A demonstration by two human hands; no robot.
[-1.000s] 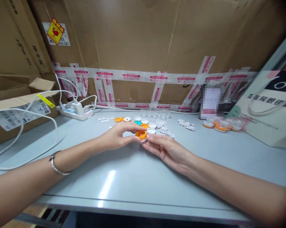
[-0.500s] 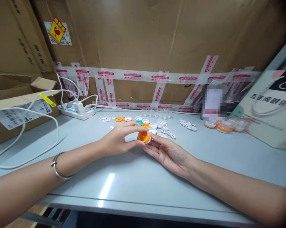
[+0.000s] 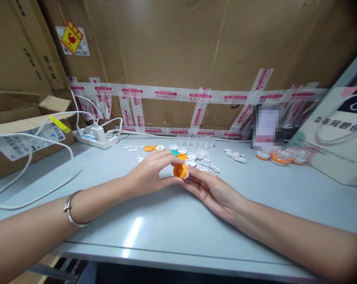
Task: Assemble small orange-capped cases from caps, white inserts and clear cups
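Note:
Above the table, my two hands hold a small round orange plastic cap (image 3: 181, 171) between them, its hollow side turned towards me. A white part shows at its right edge. My left hand (image 3: 151, 172) pinches the cap from the left, thumb below and fingers on top. From the right, the fingertips of my right hand (image 3: 208, 187) press on the cap's white side. Behind the hands stand white caps (image 3: 191, 162), another orange cap (image 3: 182, 157) and a partly covered green cap (image 3: 174, 153). White lattice-like pieces (image 3: 205, 157) lie just to their right.
A power strip (image 3: 100, 142) with white cables lies at the left beside an open cardboard box (image 3: 24, 146). Clear cups (image 3: 196, 141) line the back. Orange-based clear pieces (image 3: 279, 157) sit at the right near a paper bag (image 3: 335, 146). Small white discs (image 3: 133, 147) lie back left.
The orange cap has turned slightly and shifted a little to the right with both hands. Both hands keep their hold on it.

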